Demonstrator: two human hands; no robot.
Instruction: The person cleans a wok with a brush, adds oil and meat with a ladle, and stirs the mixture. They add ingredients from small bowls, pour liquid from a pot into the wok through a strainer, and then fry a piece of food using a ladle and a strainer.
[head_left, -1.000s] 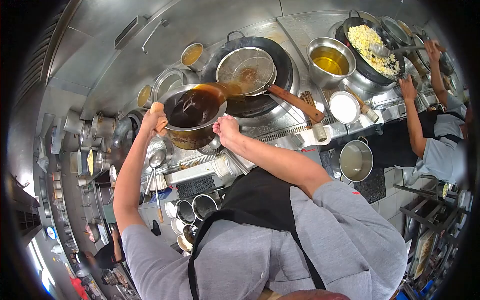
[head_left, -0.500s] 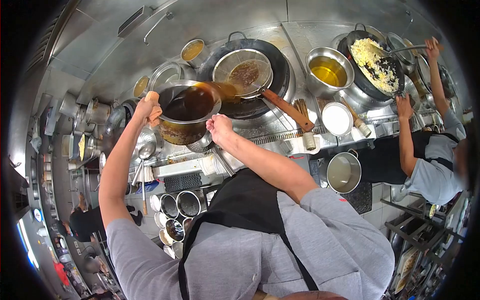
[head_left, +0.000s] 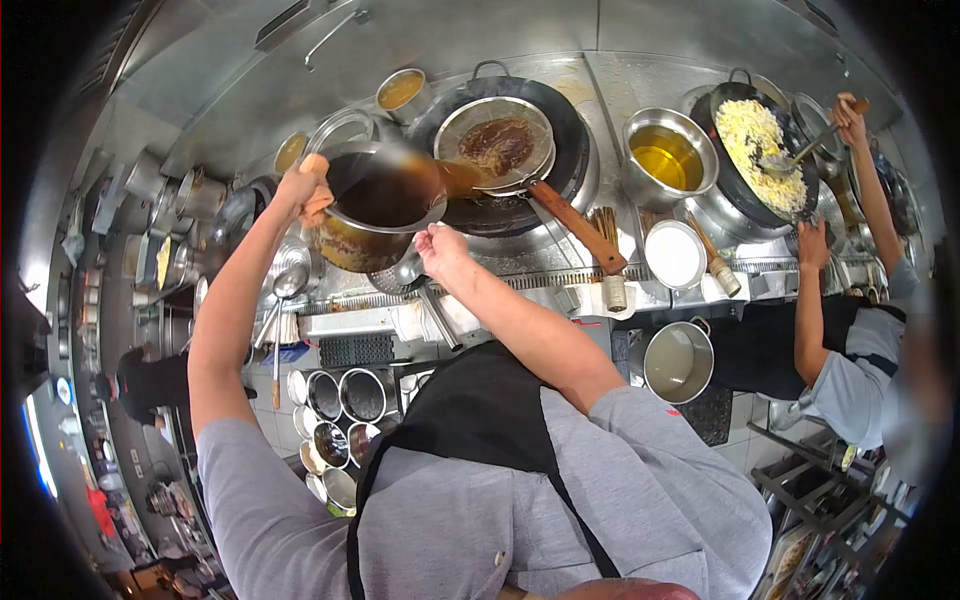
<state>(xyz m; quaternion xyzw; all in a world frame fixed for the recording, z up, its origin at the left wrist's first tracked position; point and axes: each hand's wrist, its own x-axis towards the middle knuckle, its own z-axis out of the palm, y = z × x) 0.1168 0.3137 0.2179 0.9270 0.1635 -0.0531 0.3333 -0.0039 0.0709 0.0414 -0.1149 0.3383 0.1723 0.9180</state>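
A large steel pot point(head_left: 365, 243) of dark brown liquid is tilted to the right between my hands. My left hand point(head_left: 298, 192) is closed around its left side, with an orange cloth point(head_left: 317, 190) bunched in the grip. At the near right rim, my right hand point(head_left: 440, 249) is closed on the pot's edge; exactly what its fingertips grip is partly hidden. Brown liquid runs off the lip into a round mesh strainer point(head_left: 520, 125), where dark residue lies. This strainer, with a wooden handle point(head_left: 580, 228), rests over a black wok point(head_left: 570, 110).
A steel pot of yellow oil point(head_left: 668, 160) and a white-filled container point(head_left: 675, 254) stand to the right. Beyond them a co-worker's hand point(head_left: 851, 120) works a ladle point(head_left: 800, 155) in a wok of egg-like food point(head_left: 750, 135). Bamboo brushes point(head_left: 613, 290) lie at the stove edge.
Liquid keeps running from the tilted pot, and the residue in the strainer covers a wider patch. The co-worker's ladle has moved down into the food. The whole view has shifted slightly.
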